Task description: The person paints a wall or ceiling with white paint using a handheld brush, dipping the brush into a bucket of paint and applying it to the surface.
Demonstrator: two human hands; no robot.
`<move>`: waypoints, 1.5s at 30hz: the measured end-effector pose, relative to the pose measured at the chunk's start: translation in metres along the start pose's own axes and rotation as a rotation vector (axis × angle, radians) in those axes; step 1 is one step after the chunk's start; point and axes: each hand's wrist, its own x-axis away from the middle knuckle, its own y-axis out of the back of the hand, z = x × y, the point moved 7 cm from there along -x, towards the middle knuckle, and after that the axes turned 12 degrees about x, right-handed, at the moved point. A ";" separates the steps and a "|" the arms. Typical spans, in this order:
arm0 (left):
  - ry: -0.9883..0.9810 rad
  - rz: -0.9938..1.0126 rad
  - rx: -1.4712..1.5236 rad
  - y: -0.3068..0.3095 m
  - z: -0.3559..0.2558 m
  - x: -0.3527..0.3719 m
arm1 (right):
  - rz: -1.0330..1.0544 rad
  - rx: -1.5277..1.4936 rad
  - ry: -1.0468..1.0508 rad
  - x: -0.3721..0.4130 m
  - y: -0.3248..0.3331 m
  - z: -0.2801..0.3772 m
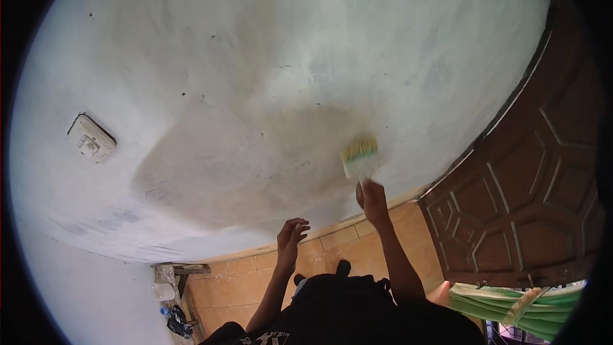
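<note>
My right hand is closed around the handle of a wide paintbrush. The brush points upward, its yellowish bristles against the wall, at the right edge of a large darker, damp-looking patch. My left hand is raised in front of the lower wall, its fingers loosely bent and a little apart. Nothing shows in it, and it appears not to touch the wall.
On the left of the wall is a light switch. A brown panelled door stands at the right, above a green curtain. Orange tiles cover the floor. At lower left, a wooden bench stands near a white container.
</note>
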 end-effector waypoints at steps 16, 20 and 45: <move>-0.019 0.000 0.025 0.001 -0.012 0.011 | -0.039 0.004 -0.089 0.011 -0.001 0.020; -0.060 0.038 0.026 0.001 -0.019 0.014 | -0.045 -0.234 -0.238 -0.003 -0.012 -0.001; 0.004 0.104 0.066 0.026 0.002 0.072 | -0.215 -0.016 -0.345 0.053 -0.019 -0.041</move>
